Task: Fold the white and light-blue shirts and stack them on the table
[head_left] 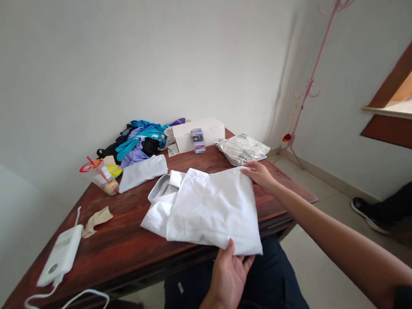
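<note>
A white collared shirt (214, 206), partly folded, lies across the front of the wooden table, its near edge hanging over my lap. Its collar (160, 188) points to the left. My left hand (228, 270) pinches the near edge from below, thumb on top and fingers under the cloth. At the far right corner, my right hand (260, 174) grips the fabric between thumb and fingers. Just beyond that hand sits a folded patterned garment (243, 147). Another folded pale cloth (143, 172) rests behind the collar.
On the dark wooden table (128, 252) are a plastic cup with straw (101, 175), a napkin (97, 221) and a cabled white power bank (61, 256). A clothes heap (143, 140) and white box (207, 131) stand behind. A pink coat rack (310, 85) and a person's leg (404, 199) are rightward.
</note>
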Demonstrator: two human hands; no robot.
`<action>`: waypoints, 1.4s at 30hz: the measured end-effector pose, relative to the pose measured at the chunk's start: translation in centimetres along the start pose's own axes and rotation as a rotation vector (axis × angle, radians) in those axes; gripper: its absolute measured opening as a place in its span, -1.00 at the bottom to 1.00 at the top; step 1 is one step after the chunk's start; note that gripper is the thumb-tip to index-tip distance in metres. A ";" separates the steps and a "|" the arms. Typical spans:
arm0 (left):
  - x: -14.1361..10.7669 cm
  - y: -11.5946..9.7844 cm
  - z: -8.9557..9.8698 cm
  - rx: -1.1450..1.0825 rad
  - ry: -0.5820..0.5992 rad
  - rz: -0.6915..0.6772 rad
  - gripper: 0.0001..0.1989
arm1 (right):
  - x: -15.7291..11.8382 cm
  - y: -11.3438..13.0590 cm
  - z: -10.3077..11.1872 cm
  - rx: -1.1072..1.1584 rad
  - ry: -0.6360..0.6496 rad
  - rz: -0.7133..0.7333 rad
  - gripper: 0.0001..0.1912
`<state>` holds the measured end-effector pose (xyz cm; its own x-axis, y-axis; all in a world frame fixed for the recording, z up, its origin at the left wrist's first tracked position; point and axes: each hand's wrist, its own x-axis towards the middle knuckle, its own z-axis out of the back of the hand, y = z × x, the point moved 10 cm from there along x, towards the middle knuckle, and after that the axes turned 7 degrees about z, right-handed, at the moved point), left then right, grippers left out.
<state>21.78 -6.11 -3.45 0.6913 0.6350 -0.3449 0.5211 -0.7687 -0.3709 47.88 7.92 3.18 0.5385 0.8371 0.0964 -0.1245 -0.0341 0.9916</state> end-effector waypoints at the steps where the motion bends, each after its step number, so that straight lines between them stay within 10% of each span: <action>1: 1.0 0.3 -1.0 -0.001 0.047 -0.010 -0.54 | 0.8 -0.3 -0.7 -0.013 -0.012 -0.024 -0.50; 5: 4.8 0.1 -3.5 -0.017 0.118 -0.052 -0.45 | 1.0 -0.4 -2.7 -0.138 0.008 0.053 -0.28; 10: 7.9 0.9 -5.4 -0.117 0.111 -0.105 -0.47 | -6.0 -0.2 -2.3 -0.301 0.207 0.305 -0.32; 18: 6.1 1.5 -4.3 -0.216 0.113 -0.128 -0.51 | -14.1 -0.9 -3.6 -0.676 0.479 0.387 -0.40; 25: 0.7 -4.7 0.4 -0.301 -0.071 -0.135 -0.59 | -14.9 -1.3 -5.6 -0.823 0.490 0.426 -0.41; 33: -3.0 -16.7 4.6 -0.186 -0.337 -0.482 -0.66 | -17.1 -0.8 -6.4 -1.072 0.580 0.531 -0.23; 42: -6.9 -21.4 5.8 0.204 -0.546 -0.603 -0.62 | -19.8 -0.2 -9.4 -1.231 0.718 0.786 -0.22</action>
<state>2.99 6.40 1.81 -0.0436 0.9208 -0.3875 0.5866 -0.2904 -0.7560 29.43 -3.52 0.30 -0.4101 0.9053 0.1107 -0.9097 -0.4148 0.0218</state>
